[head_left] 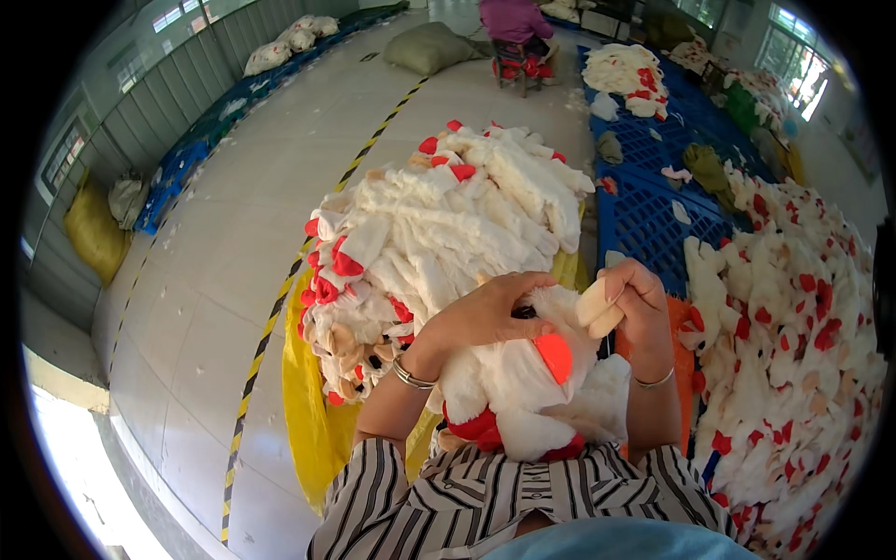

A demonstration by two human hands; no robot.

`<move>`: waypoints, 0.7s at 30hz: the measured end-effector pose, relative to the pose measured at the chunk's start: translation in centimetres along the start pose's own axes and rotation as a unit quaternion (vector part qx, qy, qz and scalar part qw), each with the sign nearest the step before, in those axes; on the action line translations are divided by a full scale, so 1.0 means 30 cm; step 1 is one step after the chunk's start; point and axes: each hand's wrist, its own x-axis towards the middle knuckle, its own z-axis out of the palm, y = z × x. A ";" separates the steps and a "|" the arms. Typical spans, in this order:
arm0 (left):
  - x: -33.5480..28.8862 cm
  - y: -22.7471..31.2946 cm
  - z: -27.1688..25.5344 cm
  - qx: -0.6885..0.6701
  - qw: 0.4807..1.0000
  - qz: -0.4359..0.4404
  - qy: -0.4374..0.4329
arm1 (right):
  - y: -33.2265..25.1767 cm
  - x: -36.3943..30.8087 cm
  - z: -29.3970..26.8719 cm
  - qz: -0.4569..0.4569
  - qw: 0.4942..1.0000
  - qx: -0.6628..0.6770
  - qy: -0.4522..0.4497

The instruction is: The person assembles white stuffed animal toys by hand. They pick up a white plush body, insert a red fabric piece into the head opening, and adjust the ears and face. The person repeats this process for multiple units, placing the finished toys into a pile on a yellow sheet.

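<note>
A white plush toy (514,385) with red patches rests against my striped shirt, in my lap. My left hand (493,310) is closed over its head, thumb bent near a dark spot that looks like an eye. My right hand (641,301) pinches a beige ear-like flap (602,306) at the toy's right side. Just beyond the toy lies a large heap of limp white plush skins (467,210) with red and beige bits, on a yellow sheet (313,411).
More white and red plush pieces (793,373) are heaped at the right. Blue plastic pallets (644,210) lie beyond my right hand. A seated person in purple (516,21) is at the back, near a stuffed sack (432,49). Yellow-black tape (264,355) crosses the floor.
</note>
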 end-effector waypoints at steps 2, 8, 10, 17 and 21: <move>-0.012 -0.037 0.056 0.056 0.996 0.027 -0.063 | 0.011 0.019 -0.033 -0.007 0.999 -0.019 0.028; -0.016 0.046 0.101 0.042 0.995 -0.091 0.021 | 0.025 0.072 -0.053 0.030 0.973 -0.156 0.166; -0.001 0.017 0.080 -0.034 0.986 -0.152 0.066 | -0.016 0.053 -0.028 -0.058 0.962 -0.216 0.158; 0.048 -0.112 0.108 -0.165 0.950 -0.180 0.193 | -0.045 -0.019 0.147 -0.061 0.928 -0.348 -0.116; 0.051 -0.112 0.106 -0.214 0.928 -0.193 0.234 | -0.009 -0.068 0.135 0.089 0.985 -0.146 -0.017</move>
